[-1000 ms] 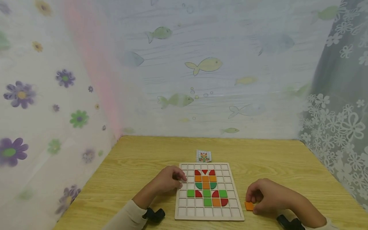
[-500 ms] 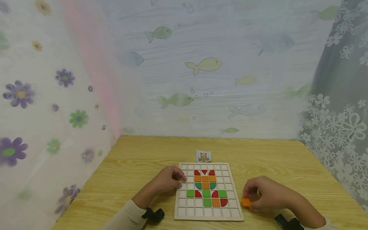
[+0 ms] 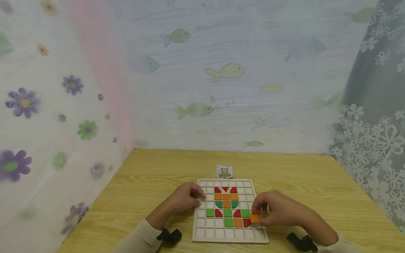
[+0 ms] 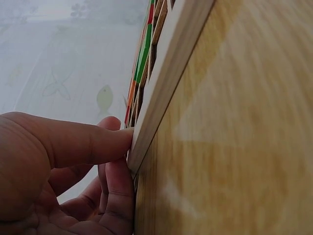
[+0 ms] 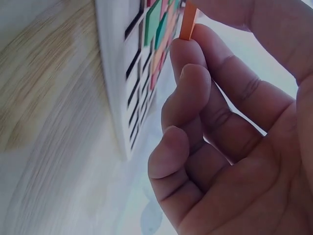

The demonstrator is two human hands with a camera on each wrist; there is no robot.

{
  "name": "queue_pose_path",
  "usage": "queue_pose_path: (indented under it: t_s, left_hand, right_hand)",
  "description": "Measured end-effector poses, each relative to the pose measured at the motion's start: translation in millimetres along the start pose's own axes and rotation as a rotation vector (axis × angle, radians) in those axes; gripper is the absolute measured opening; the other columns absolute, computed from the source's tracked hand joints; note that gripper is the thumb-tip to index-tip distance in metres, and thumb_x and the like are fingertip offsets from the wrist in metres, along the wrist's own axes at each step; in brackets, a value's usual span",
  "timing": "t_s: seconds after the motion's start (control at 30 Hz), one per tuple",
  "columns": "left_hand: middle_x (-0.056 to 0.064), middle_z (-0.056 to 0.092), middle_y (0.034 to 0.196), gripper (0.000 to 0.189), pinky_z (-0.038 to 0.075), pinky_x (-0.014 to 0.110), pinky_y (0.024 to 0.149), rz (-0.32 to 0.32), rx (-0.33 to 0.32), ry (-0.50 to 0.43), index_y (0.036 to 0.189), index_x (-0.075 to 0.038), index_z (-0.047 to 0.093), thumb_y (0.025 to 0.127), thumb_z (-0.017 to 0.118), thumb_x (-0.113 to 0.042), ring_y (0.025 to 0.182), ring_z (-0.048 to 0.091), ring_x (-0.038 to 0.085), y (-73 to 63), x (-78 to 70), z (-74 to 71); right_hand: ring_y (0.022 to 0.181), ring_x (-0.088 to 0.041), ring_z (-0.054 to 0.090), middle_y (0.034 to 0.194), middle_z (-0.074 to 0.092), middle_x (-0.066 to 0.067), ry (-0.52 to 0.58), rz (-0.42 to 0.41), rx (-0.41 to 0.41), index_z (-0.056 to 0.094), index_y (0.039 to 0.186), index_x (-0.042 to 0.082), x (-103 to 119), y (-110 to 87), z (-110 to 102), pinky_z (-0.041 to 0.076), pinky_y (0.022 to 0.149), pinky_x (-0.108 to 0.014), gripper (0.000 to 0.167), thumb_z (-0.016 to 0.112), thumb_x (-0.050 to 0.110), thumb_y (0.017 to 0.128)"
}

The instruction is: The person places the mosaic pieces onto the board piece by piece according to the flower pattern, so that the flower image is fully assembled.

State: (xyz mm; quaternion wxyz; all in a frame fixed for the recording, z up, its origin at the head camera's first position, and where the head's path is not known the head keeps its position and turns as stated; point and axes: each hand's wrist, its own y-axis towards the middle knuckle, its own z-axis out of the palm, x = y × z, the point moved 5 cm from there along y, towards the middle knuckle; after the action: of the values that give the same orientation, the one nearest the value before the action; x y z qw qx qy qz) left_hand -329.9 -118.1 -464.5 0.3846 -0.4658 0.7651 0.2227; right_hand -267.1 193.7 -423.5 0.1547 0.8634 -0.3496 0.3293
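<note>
My right hand (image 3: 280, 209) pinches an orange square tile (image 3: 254, 218) between thumb and fingers, above the right side of a wooden grid board (image 3: 200, 234). In the right wrist view the orange tile (image 5: 188, 23) appears edge-on at the fingertips, the other fingers curled below. At the board's left edge, my left hand (image 3: 186, 196) holds the rim: in the left wrist view the thumb presses the wooden side (image 4: 164, 81) and a fingertip shows beyond it. Red, orange, green and teal pieces sit in the grid, among them a green square (image 3: 227, 213) and a red triangle (image 3: 225, 189).
A small printed card (image 3: 224, 172) with a coloured grid pattern lies just behind the board. Wood-grain tabletop (image 3: 158, 168) surrounds both. Patterned curtains (image 3: 196, 80) stand at the back and sides. Black wrist mounts (image 3: 171, 237) sit under both wrists.
My right hand has lifted the orange tile off the table beside the board and carried it left over the board's right side. The left hand stays in place.
</note>
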Motion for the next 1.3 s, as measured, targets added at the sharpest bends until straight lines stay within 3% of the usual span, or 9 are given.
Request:
queue_pose_path:
  t_s: [0.37, 0.83, 1.3]
  left_hand:
    - [0.0, 0.067, 0.099, 0.019, 0.051, 0.036, 0.08, -0.013, -0.001, -0.008, 0.093, -0.015, 0.077, 0.086, 0.079, 0.002, 0.091, 0.059, 0.018, -0.3, 3.9, 0.3]
    - [-0.002, 0.067, 0.096, 0.02, 0.05, 0.036, 0.078, -0.009, -0.006, 0.008, 0.093, -0.017, 0.077, 0.086, 0.079, 0.002, 0.089, 0.058, 0.018, 0.7, 2.4, 0.5]
    - [0.001, 0.067, 0.097, 0.018, 0.049, 0.033, 0.075, -0.006, 0.011, -0.016, 0.095, -0.014, 0.077, 0.087, 0.077, 0.003, 0.087, 0.059, 0.017, -1.3, -1.4, 0.4]
  right_hand:
    - [0.076, -0.007, 0.06, 0.089, 0.068, 0.012, -0.014, -0.005, 0.01, 0.074, 0.094, 0.024, 14, 21.4, 12, 0.055, 0.068, -0.024, 0.019, 0.086, 0.016, 0.082]
    - [0.075, -0.01, 0.064, 0.088, 0.07, 0.012, -0.013, -0.05, 0.038, 0.076, 0.095, 0.023, 30, 47.0, 30, 0.054, 0.068, -0.022, 0.016, 0.088, 0.022, 0.084]
    - [0.069, -0.001, 0.062, 0.086, 0.072, 0.009, 0.002, -0.052, 0.042, 0.078, 0.096, 0.02, 41, 66.1, 44, 0.055, 0.066, -0.022, 0.015, 0.088, 0.019, 0.084]
